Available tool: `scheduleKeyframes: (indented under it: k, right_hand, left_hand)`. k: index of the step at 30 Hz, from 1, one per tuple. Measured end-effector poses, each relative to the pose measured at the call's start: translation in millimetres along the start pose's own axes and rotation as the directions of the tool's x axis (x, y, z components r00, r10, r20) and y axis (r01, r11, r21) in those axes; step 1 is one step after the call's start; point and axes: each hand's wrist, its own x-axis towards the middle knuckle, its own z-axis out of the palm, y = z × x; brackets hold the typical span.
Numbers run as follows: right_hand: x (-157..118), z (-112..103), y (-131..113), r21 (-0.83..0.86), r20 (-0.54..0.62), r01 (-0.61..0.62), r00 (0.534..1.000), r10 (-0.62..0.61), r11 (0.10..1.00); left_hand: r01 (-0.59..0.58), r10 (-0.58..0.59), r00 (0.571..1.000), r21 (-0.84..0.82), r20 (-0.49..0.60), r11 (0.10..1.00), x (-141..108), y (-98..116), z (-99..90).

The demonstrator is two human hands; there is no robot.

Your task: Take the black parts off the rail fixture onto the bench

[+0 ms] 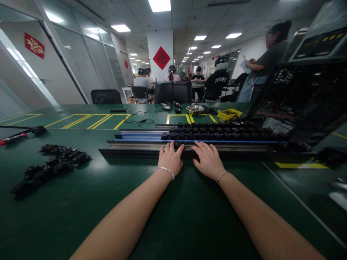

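A long black rail (130,153) with a shiny metal channel lies across the green table in front of me. At its middle sits a small black block (177,143). My left hand (170,158) has its thumb and index finger on either side of this block, the other fingers resting on the rail. My right hand (208,159) lies just to the right with its fingers apart, touching the rail and holding nothing. Behind are more parallel rails (141,137) with blue strips, carrying rows of similar black blocks (217,135).
Loose black parts (54,162) lie at the left, near a red-and-black tool (16,138). A metal bowl (195,109), a yellow bin (230,114) and cables (143,122) are at the back. A dark rack (295,94) stands right. People sit beyond; one person (265,65) stands.
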Motion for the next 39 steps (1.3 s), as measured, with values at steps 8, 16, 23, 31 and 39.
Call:
scheduleKeyframes:
  k: [8,16,23,31,39]
  right_hand:
    - [0,-1,0,0.005,0.008,-0.002,1.000,0.002,1.000]
    - [0,0,1,0.013,0.005,0.001,1.000,-0.001,1.000]
    - [0,-1,0,0.016,0.012,-0.002,1.000,0.002,1.000]
    - [1,-1,1,0.018,0.019,-0.003,1.000,0.002,1.000]
    - [0,-1,1,0.019,0.018,-0.003,1.000,0.003,1.000]
  left_hand:
    - [0.017,-0.018,0.999,0.014,0.038,1.000,0,-2,-3.8]
    - [0.097,-0.108,0.981,0.073,0.163,0.993,0,-2,-18.5]
    - [0.120,-0.141,0.965,0.107,0.222,0.987,3,-3,-24.5]
    - [0.132,-0.165,0.942,0.128,0.293,0.983,4,-4,-29.7]
    - [0.147,-0.185,0.928,0.139,0.323,0.979,4,-4,-33.5]
